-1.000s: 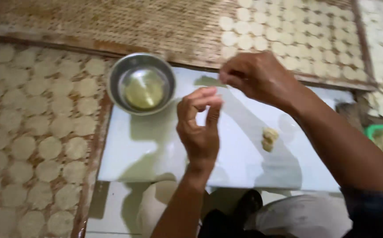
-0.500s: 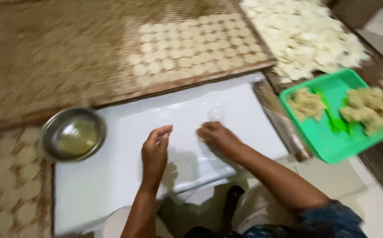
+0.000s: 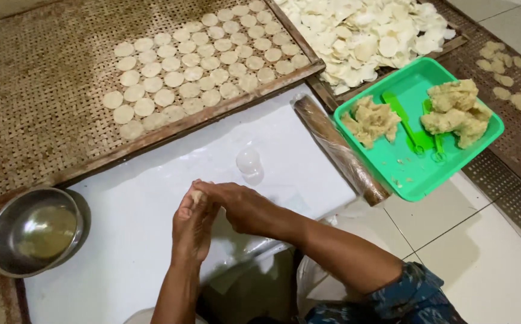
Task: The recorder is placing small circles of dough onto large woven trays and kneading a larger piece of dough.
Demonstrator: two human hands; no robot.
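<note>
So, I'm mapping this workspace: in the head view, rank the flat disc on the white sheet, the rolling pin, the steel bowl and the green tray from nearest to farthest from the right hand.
1. Flat disc, just beyond the right hand.
2. Rolling pin, to the right.
3. Steel bowl, far left.
4. Green tray, far right.

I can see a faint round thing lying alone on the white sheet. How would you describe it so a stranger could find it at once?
Start from the white sheet spread between the woven drying tray and the green tray. Just beyond the person's joined hands lies one thin, translucent disc. Unlike the opaque discs lined up in rows on the woven tray, it lies alone on the sheet and looks almost see-through.
</note>
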